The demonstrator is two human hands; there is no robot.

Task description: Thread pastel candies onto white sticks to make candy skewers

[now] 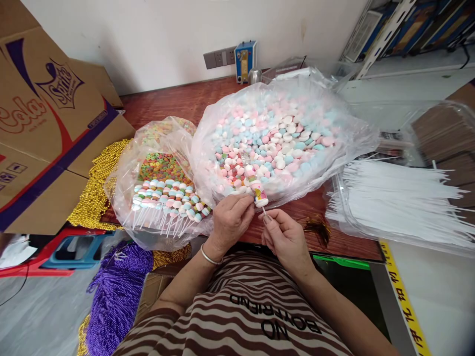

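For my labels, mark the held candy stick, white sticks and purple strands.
Held candy stick [258, 189]: head view, patterned middle.
White sticks [397, 200]: head view, pile's middle.
Purple strands [116, 296]: head view, bundle's middle.

A plain white wall, marked by a small brownish stain, rises behind a reddish-brown wood-grain tabletop. Just above its back edge sits 1 grey socket panel. A slotted metal rack stands at the upper right. At the lower left shows the grey floor (faintly streaked, rather like marble). The light is soft, with faint shadows on the wall.
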